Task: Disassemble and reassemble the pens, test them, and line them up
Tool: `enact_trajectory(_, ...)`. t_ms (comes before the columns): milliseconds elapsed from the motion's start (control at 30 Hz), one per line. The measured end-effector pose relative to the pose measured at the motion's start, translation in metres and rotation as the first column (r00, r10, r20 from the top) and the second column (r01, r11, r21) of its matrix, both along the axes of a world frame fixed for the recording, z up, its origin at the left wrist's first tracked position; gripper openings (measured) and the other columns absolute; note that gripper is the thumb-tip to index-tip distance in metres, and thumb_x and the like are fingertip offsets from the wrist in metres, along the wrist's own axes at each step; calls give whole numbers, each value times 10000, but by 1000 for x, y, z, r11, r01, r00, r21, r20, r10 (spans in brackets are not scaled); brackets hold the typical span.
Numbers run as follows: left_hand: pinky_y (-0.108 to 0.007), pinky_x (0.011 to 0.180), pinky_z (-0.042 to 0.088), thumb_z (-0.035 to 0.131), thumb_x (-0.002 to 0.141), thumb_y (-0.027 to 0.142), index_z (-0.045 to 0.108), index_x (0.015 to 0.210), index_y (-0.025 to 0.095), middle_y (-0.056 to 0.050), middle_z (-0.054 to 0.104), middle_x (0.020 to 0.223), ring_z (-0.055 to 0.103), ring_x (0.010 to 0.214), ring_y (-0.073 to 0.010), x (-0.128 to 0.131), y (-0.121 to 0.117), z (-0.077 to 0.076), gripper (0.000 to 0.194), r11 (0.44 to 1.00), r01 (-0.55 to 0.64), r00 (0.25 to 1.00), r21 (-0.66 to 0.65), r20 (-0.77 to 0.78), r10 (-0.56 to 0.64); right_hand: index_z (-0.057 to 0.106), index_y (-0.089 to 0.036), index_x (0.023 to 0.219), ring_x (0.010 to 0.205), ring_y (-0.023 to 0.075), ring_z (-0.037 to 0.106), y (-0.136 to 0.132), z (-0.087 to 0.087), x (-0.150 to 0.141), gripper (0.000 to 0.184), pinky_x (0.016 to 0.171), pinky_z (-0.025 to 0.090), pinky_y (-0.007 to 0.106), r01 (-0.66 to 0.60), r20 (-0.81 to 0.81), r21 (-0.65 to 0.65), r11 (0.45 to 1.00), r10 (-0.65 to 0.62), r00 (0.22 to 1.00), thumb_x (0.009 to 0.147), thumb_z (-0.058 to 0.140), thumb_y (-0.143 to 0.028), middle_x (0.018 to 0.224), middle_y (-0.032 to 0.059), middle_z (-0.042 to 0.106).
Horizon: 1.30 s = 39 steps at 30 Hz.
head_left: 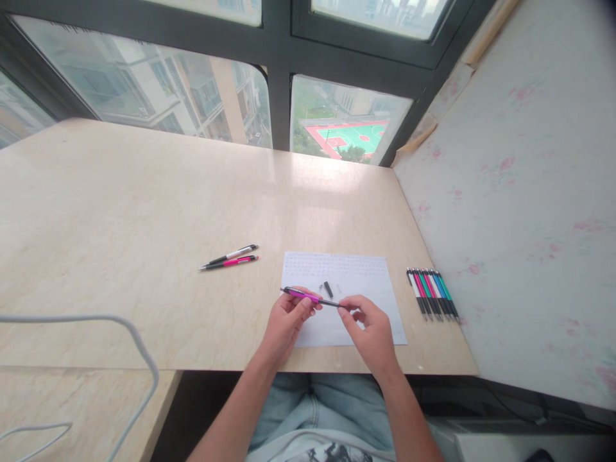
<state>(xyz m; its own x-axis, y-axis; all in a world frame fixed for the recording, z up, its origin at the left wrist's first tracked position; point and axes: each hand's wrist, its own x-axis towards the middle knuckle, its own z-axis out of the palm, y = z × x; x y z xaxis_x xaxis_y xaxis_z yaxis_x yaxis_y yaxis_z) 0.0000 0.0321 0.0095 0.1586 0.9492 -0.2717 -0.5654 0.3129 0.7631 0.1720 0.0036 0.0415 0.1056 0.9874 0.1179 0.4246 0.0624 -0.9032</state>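
A purple pen (299, 294) with its black grip off is held level above a sheet of paper (332, 333). My left hand (283, 324) is closed around the purple barrel. Thumb and fingers of my right hand (370, 330) pinch the tip of the thin dark tube (330, 303) that sticks out of the barrel's right end. Just behind the pen, a loose black grip sleeve (328, 289) lies on the paper beside a small dark piece (321, 287), too tiny to make out. Rows of faint writing run across the paper's far part.
Left of the paper lie two pens, one white (235, 253) and one pink (238, 261). Several coloured pens (432, 294) are lined up at the right, near the flowered wall (520, 212). A grey cable (139, 346) arches over the table's (158, 212) left front. Windows stand behind.
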Motion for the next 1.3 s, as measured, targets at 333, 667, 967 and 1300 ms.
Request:
enact_trajectory(333,-268,709,463,765,778,251,693,917,158,-64,721,871,645,766,-157,0,-1,-1,181,1000,18,1000,15,-9,-18,698,-205,910,744,183,651,-2,-2,-5,146,623,535,285,-1,74,41,999,-2,997,887,586,-297,866,56,715)
enact_trajectory(667,-298,719,478,773,767,250,697,877,152,-77,722,869,637,730,-166,1,-2,3,166,996,55,997,66,-49,-51,623,-193,663,557,143,558,-3,1,-2,416,548,423,252,-33,128,-17,999,35,991,975,457,-413,585,3,603)
enact_trajectory(967,-280,707,470,770,771,258,707,876,160,-66,706,846,626,735,-158,0,0,0,157,997,32,997,66,-74,-27,648,-197,949,753,179,633,-2,1,-1,225,600,494,256,-45,81,27,999,43,996,919,535,-390,861,52,688)
enact_trajectory(1300,-283,710,478,768,770,251,713,864,166,-67,712,856,631,724,-157,0,-1,1,139,995,48,995,82,-91,-40,642,-189,796,674,165,627,-3,-2,1,351,598,474,254,-77,50,-38,996,79,996,977,433,-405,726,31,670)
